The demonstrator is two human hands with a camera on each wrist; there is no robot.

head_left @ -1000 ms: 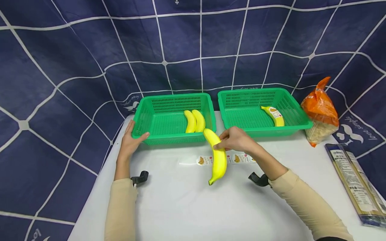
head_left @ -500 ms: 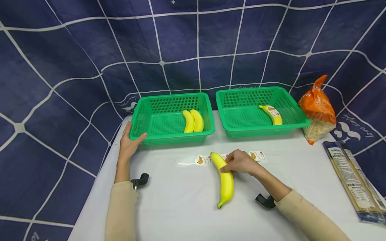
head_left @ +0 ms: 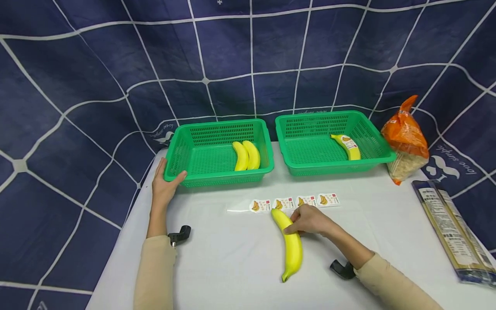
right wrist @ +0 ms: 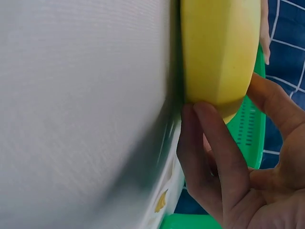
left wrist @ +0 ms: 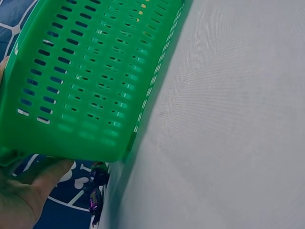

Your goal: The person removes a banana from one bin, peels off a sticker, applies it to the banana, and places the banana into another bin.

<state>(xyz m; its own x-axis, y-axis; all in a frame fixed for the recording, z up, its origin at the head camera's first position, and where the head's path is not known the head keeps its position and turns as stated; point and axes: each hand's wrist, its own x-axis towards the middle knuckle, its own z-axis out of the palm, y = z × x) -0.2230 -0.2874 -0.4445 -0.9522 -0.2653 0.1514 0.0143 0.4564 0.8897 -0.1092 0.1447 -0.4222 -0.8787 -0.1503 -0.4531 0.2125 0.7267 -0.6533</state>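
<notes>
- The right hand point(head_left: 310, 220) gripped a banana point(head_left: 289, 243) near its upper end, fingers point(right wrist: 217, 143) curled around it; the fruit lay on the bench point(head_left: 232, 267), just below a strip of stickers point(head_left: 296, 202).
- The left hand point(head_left: 164, 187) clasped the corner of the left basket point(head_left: 182, 148), thumb over the rim.
- Judging by the layout, one labelled banana point(head_left: 347, 146) already sat in the right basket point(head_left: 372, 133), two bare bananas point(head_left: 246, 155) waited in the left, and the held one carried no sticker yet.
</notes>
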